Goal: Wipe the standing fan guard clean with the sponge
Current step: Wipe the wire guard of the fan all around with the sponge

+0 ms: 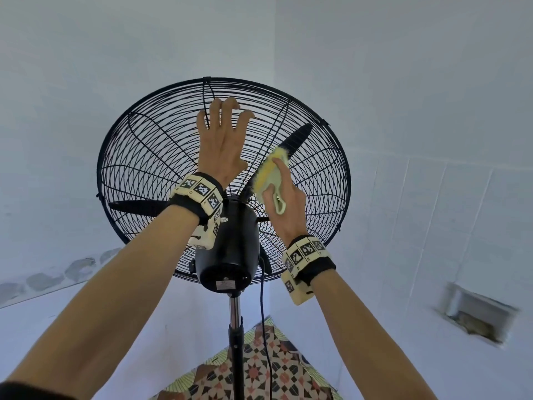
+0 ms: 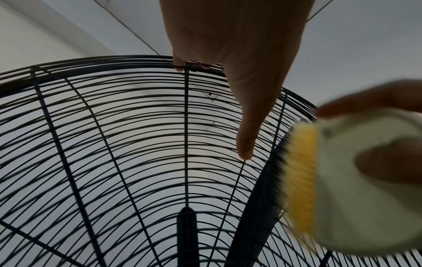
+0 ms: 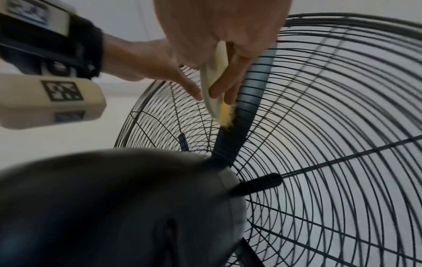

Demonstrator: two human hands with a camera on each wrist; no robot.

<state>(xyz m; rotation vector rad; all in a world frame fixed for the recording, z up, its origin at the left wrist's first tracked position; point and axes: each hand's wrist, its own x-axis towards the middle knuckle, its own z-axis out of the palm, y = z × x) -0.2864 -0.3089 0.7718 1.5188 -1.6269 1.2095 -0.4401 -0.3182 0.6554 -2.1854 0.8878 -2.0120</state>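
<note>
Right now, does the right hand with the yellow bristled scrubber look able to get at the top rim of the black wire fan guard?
Probably yes. The right hand holds the yellow scrubber against the black wire fan guard right of centre; bare wires lie above it. The left hand grips the top rim only left of that path.

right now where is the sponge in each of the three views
Head view: the sponge sits right of centre, gripped by the right hand against the back of the fan guard.
Left wrist view: the sponge fills the right edge, blurred.
Right wrist view: the sponge is top centre, edge-on between the fingers.
Shared landmark: the black fan blade beside the sponge's yellow side.
</note>
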